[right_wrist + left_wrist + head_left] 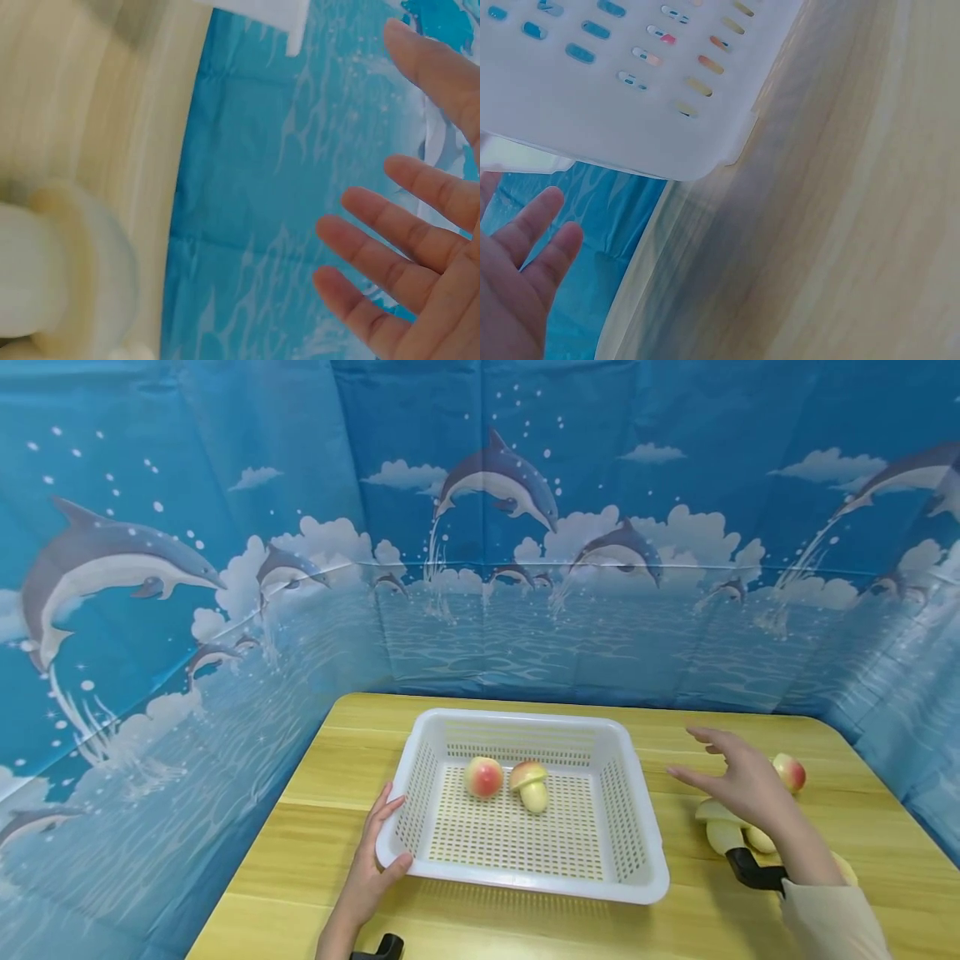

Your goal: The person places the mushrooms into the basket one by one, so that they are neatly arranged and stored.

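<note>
A white plastic basket (540, 883) with slotted walls sits on the wooden table, holding a red-and-yellow peach (483, 777) and a mushroom (532, 787) with a reddish cap. At its near left corner, my left hand (371, 860) rests with thumb and fingers spread along the rim; the left wrist view shows these fingers fairly straight. To the right of the basket, my right hand (738, 777) hovers with parted fingers and nothing in it. Close below it lies a pale mushroom (722, 827), also seen large in the right wrist view. Another peach (791, 772) is partly hidden behind this hand.
Further pale pieces (761, 840) lie under the right forearm, partly covered by it and by a black wrist strap (753, 872). A blue dolphin-print curtain (525, 643) hangs behind the table (300, 852) and along its sides.
</note>
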A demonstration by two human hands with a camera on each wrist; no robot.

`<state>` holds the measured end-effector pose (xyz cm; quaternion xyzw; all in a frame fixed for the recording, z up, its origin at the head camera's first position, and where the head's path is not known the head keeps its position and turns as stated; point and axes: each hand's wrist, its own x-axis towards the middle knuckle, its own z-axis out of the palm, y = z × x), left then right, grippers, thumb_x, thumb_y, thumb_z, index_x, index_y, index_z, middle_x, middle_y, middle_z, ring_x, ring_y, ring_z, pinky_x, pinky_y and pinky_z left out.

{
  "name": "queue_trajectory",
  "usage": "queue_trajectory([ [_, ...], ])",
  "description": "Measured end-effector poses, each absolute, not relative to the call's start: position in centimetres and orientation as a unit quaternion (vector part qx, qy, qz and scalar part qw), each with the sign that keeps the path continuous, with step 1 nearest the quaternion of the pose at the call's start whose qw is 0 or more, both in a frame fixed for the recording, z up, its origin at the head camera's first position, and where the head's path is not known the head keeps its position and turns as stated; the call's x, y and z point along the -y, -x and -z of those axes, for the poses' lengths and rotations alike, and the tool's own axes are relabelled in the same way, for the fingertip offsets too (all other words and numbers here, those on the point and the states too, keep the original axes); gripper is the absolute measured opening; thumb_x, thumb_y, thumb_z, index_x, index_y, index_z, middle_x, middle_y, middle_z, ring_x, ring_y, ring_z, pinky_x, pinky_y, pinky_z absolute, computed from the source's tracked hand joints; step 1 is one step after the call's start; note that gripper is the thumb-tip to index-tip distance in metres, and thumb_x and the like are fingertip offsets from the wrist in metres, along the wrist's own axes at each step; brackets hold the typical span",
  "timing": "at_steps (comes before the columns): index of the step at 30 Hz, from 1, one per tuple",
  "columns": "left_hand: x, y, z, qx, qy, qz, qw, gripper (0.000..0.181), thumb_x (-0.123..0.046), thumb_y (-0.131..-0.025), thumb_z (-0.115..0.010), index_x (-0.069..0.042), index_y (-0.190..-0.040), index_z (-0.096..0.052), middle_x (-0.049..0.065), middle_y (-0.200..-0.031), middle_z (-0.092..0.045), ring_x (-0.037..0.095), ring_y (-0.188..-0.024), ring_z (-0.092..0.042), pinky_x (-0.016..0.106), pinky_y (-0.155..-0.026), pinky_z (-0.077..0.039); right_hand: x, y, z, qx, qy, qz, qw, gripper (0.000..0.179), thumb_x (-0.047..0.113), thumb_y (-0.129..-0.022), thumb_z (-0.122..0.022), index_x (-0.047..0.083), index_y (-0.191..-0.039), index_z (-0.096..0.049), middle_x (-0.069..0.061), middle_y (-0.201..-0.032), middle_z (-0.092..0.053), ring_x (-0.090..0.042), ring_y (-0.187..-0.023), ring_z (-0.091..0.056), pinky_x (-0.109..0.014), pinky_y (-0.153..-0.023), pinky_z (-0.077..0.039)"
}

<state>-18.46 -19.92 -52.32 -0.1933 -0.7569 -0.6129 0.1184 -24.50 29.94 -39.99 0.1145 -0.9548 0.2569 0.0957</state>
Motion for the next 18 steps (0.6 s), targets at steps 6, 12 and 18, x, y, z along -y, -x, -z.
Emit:
queue_trajectory([
  [6,19.9,18.3,52.5,0.76,0.19,0.61,0.121,0.069,-0.008,-0.082,-0.061,-0.018,-0.145,-0.036,0.004,-0.158,-0.006,0.036,-0.139,-0.012,0.038,-0.101,-0.029,-31.2,24.4,40.7,0.961,-0.106,-0.244,0.074,0.086,0.055,-0.081,-0.066,-0.004,-0.138,-0.041,-0.032,-0.134,-0.041,-0.05,-0.109,-0.045,-0.063,-0.077,-0.042],
  [12,19.8,18.3,52.4,0.755,0.193,0.616,0.118,0.068,-0.008,-0.082,-0.061,-0.016,-0.145,-0.035,0.005,-0.158,-0.005,0.038,-0.139,-0.013,0.035,-0.1,-0.032,-32.3,24.3,41.6,0.967,-0.093,-0.234,0.045,0.093,0.06,-0.078,-0.066,-0.006,-0.138,-0.04,-0.037,-0.133,-0.037,-0.052,-0.109,-0.044,-0.063,-0.076,-0.042],
  [18,19.7,18.4,52.2,0.748,0.194,0.623,0.121,0.068,-0.009,-0.082,-0.061,-0.015,-0.145,-0.036,0.004,-0.158,-0.006,0.037,-0.138,-0.014,0.033,-0.099,-0.033,-33.5,24.3,42.8,0.974,-0.086,-0.206,0.026,0.097,0.063,-0.075,-0.067,-0.008,-0.135,-0.041,-0.04,-0.13,-0.038,-0.055,-0.106,-0.044,-0.063,-0.074,-0.042],
])
